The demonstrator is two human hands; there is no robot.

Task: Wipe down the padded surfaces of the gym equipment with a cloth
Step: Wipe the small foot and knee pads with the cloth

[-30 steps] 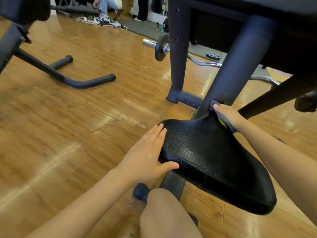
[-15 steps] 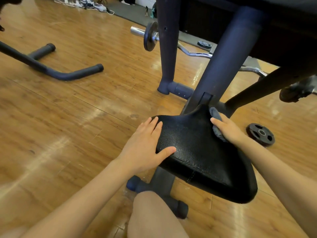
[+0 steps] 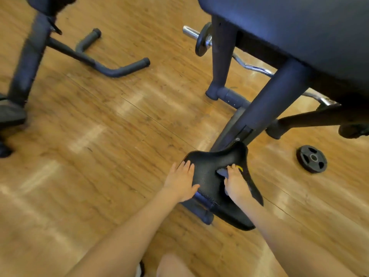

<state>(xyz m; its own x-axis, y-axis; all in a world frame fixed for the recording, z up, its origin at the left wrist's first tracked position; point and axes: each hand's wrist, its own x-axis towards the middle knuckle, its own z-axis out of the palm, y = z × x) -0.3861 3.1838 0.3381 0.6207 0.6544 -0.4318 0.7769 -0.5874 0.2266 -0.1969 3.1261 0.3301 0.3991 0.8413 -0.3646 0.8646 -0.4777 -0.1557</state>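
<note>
1. Black seat (image 3: pixel 207 176) low on the frame (image 3: pixel 265 108), just above the wood floor (image 3: pixel 99 146).
2. Left hand (image 3: pixel 180 182) flat on the seat's left edge — fingers straight, thumb across the top, holding nothing.
3. Right hand (image 3: pixel 235 183) pressing a grey cloth (image 3: pixel 221 172) onto the middle of the seat, fingers over it; curled or straight — cannot tell.
4. Big dark pad (image 3: pixel 299 27) up high on the right.
5. Round weight (image 3: pixel 311 158) flat on the floor, right of the seat, well apart.
6. Shiny bar (image 3: pixel 257 68) on the floor behind the frame.
</note>
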